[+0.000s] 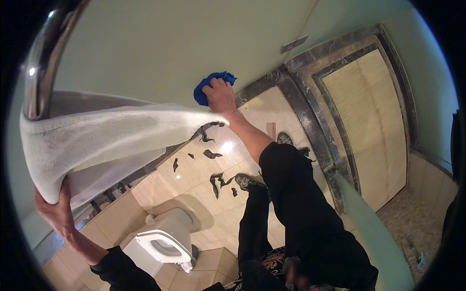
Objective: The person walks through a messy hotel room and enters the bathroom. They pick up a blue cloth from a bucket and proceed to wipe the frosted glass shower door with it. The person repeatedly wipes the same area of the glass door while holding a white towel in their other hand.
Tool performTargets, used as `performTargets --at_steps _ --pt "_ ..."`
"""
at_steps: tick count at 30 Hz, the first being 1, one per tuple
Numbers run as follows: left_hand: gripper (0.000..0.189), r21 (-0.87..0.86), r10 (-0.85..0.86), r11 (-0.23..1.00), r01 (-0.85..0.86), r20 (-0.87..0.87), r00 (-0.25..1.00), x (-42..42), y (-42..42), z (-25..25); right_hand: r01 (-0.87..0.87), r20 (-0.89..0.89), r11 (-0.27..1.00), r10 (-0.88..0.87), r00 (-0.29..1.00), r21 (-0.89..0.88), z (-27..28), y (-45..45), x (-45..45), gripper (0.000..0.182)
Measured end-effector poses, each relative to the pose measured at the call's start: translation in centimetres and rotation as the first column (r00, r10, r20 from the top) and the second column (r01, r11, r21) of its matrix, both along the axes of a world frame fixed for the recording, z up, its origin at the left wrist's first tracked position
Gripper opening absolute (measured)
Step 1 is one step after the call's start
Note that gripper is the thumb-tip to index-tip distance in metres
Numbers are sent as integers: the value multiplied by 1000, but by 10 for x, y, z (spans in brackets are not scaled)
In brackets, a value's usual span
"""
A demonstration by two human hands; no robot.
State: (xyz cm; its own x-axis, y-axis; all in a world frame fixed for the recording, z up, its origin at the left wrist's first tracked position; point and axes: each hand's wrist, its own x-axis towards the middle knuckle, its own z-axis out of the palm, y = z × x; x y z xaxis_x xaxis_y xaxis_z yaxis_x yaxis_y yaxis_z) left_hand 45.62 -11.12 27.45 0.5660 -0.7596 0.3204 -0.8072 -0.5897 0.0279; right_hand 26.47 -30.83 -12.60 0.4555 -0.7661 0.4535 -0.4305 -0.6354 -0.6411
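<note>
My right hand (220,95) presses a bunched blue cloth (202,91) flat to the pale green wall (153,54). At the lower left, my left hand (56,214) grips the lower edge of a white towel (102,134). The towel hangs over a chrome towel bar (45,65) and is pulled out from the wall. Its far end reaches close to my right wrist; whether they touch I cannot tell.
Several dark shreds (212,154) lie on the tiled floor (196,174) around my shoes (247,181). A white toilet (164,245) stands at lower left. Wall plates (295,43) sit upper right, near a marble-framed ribbed panel (364,120). A green glass panel (375,232) rises at right.
</note>
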Motion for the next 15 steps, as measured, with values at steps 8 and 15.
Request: performTargets --at_steps 8,15 --pt "55 -12 58 998 -57 72 996 2 5 1 123 456 991 -89 885 -46 79 -32 -18 16" --pt "53 30 152 988 -154 44 987 -9 -6 4 329 2 934 -333 943 141 -59 -58 -61 20"
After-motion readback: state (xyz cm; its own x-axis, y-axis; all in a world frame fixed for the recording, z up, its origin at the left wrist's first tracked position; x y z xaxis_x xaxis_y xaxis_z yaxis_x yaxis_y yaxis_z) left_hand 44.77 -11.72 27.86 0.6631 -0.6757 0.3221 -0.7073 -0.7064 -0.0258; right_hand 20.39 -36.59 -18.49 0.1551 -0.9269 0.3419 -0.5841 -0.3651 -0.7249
